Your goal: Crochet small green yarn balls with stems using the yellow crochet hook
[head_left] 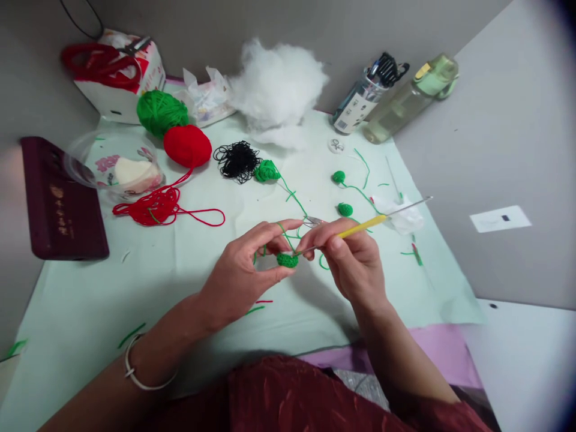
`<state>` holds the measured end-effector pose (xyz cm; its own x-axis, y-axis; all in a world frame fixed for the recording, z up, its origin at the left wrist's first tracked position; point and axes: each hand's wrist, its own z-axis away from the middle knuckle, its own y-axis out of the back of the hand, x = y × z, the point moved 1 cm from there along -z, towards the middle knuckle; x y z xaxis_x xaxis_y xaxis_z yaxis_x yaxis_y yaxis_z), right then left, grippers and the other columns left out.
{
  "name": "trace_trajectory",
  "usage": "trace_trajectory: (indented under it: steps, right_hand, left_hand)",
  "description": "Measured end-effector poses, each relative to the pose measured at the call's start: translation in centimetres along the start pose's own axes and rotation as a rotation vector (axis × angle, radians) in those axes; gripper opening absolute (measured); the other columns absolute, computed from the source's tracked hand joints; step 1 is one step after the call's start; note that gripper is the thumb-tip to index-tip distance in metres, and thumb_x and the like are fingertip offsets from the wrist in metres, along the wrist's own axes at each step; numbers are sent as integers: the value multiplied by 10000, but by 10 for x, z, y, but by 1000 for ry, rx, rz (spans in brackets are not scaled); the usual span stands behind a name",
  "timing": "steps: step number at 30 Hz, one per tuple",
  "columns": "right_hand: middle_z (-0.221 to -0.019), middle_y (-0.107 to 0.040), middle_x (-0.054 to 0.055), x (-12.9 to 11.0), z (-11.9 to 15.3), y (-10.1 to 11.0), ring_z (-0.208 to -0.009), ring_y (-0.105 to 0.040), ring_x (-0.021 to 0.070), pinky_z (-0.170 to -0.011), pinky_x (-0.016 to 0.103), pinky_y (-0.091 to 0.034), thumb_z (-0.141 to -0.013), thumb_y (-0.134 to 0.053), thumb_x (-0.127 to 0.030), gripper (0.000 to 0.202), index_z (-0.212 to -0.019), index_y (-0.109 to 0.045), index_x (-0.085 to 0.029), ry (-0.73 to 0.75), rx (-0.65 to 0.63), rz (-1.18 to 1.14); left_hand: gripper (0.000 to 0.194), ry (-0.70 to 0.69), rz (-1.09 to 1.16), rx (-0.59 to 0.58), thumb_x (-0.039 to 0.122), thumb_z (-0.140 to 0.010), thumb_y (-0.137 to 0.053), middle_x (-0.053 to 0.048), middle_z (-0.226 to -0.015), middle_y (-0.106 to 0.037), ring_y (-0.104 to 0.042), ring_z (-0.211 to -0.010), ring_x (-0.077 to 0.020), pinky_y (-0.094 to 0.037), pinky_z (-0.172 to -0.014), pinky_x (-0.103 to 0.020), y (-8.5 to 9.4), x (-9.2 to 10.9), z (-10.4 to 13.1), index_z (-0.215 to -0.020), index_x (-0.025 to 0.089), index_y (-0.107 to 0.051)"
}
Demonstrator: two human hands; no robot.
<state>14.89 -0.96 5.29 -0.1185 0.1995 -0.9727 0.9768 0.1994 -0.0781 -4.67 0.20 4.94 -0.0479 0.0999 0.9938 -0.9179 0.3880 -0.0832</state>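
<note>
At the green crochet piece (287,260), the inner tip of the yellow-handled hook (362,228) is too small to make out, and some fingers of the left hand (243,261) are partly hidden. Just above the piece, the right hand (354,258) covers part of a metal tool (314,221). Below it, the maroon garment (288,396) runs off the bottom edge; far left of it, the lettering (66,222) on the dark red case (63,201) is too small to read.

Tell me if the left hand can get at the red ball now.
Probably yes: only a loop of red yarn lies between the left hand and red ball, though that hand is holding the green piece.
</note>
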Motion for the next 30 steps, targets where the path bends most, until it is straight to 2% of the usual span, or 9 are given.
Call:
trace_trajectory:
  steps: [8,12,17,22,27,30]
  right_hand:
    - [-922,-775,28,-14,-3,2,-850,-716,181,-790,374,-578,-1076,-580,-275,201,-1031,-775,-258,125,-97,361]
    - [-934,-776,30,-16,-5,6,-863,-722,171,-762,342,-583,-1081,-571,-255,213,-1038,-780,-249,106,-136,309]
    - [-920,-783,37,-11,-7,5,-822,-722,167,-734,329,-600,-1073,-598,-303,205,-1016,-785,-239,80,-115,237]
    - [-928,-788,39,-10,-7,2,-819,-728,163,-733,322,-614,-1070,-601,-288,201,-1008,-786,-237,71,-104,248]
    - [-926,-781,39,-11,-7,2,-801,-723,153,-731,313,-620,-1070,-598,-276,202,-1010,-787,-235,61,-107,268]
    - [-916,-774,35,-11,-6,1,-802,-723,156,-738,318,-622,-1064,-610,-278,190,-1009,-789,-240,64,-102,274]
  left_hand:
    - [501,-117,-119,8,32,-810,-728,3,-980,-693,-671,-959,-169,-533,-988,-337,3,-6,-1,-1248,274,-757]
    - [477,-106,-134,12,27,-807,-733,3,-982,-683,-661,-912,-156,-542,-947,-320,5,-4,-2,-1213,275,-776]
    - [395,-95,-145,28,26,-796,-743,8,-922,-655,-653,-876,-160,-550,-917,-325,5,-2,-2,-1103,270,-796]
    - [261,-93,-133,23,36,-791,-750,-11,-984,-704,-676,-961,-189,-542,-982,-364,5,-4,-1,-937,252,-770]
    - [216,-112,-134,9,39,-799,-735,-29,-1059,-759,-688,-1151,-242,-520,-1060,-402,6,-3,-1,-835,248,-698]
    - [213,-122,-143,11,47,-795,-738,-27,-1042,-766,-702,-1126,-251,-532,-1054,-423,6,-3,-1,-833,251,-691]
